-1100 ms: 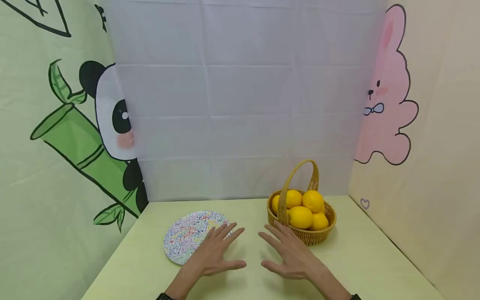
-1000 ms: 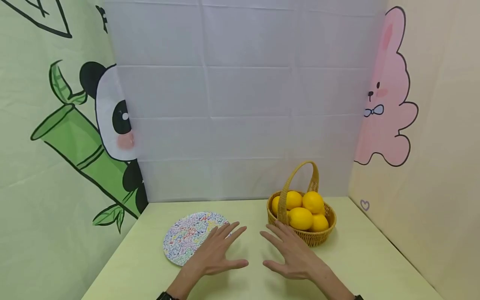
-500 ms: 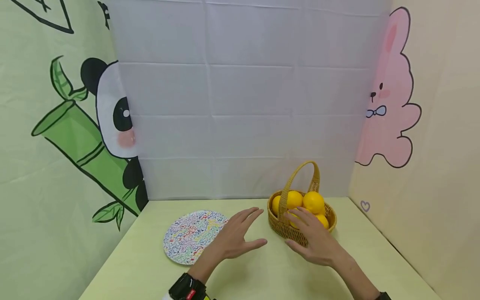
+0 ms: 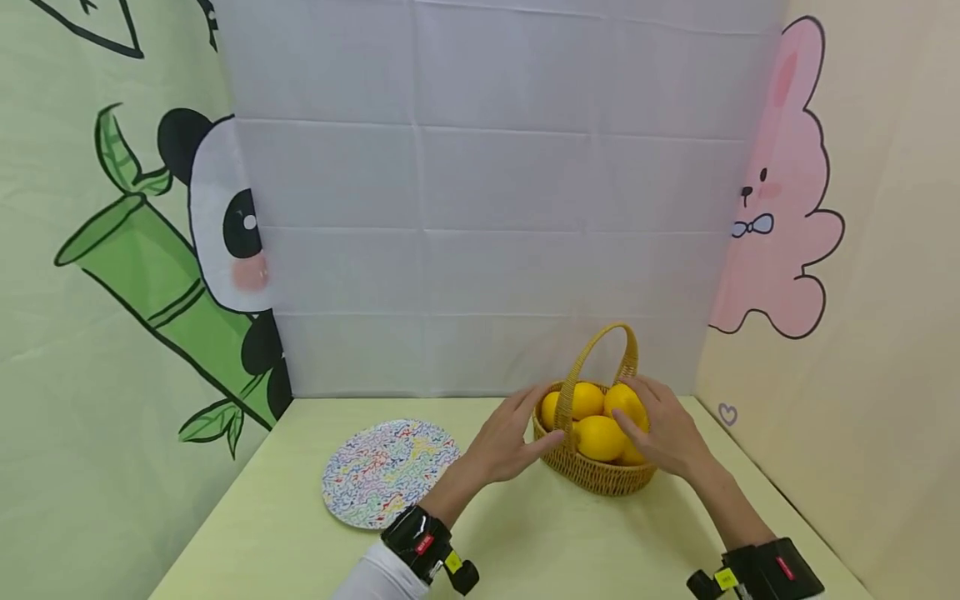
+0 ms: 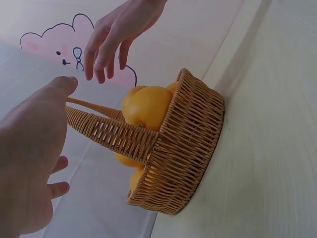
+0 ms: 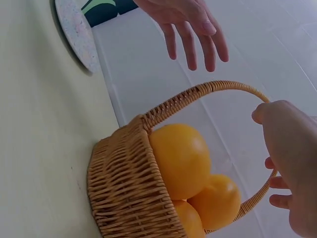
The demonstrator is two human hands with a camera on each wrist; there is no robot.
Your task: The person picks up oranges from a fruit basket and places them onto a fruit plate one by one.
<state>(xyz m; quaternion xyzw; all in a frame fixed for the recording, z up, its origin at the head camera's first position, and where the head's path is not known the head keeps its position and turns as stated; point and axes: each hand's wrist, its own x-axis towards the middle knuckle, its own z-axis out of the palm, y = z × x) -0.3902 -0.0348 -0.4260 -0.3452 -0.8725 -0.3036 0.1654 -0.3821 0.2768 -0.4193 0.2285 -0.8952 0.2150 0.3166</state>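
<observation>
A wicker basket (image 4: 600, 479) with a tall arched handle (image 4: 581, 358) stands near the back right of the table. Inside it lie several round yellow-orange fruits (image 4: 600, 437); they look like citrus. My left hand (image 4: 506, 442) is at the basket's left side, thumb and fingers spread. On the other side, my right hand (image 4: 667, 429) hovers by the right rim, partly covering the fruits. Both wrist views show the hands apart from the wicker and gripping nothing; the left hand (image 5: 29, 163) and the right hand (image 6: 292, 153) have relaxed fingers near the handle's height.
A round, flat board or mat with a multicoloured squiggle pattern (image 4: 390, 475) lies on the pale table (image 4: 555, 550), left of the basket. A light grey cloth (image 4: 495, 192) hangs behind. Side walls carry a panda drawing (image 4: 217, 225) and a pink rabbit (image 4: 783, 208).
Both hands have moved forward and to the right, from the table's front middle to either side of the basket. The basket, fruits and round patterned board appear unmoved.
</observation>
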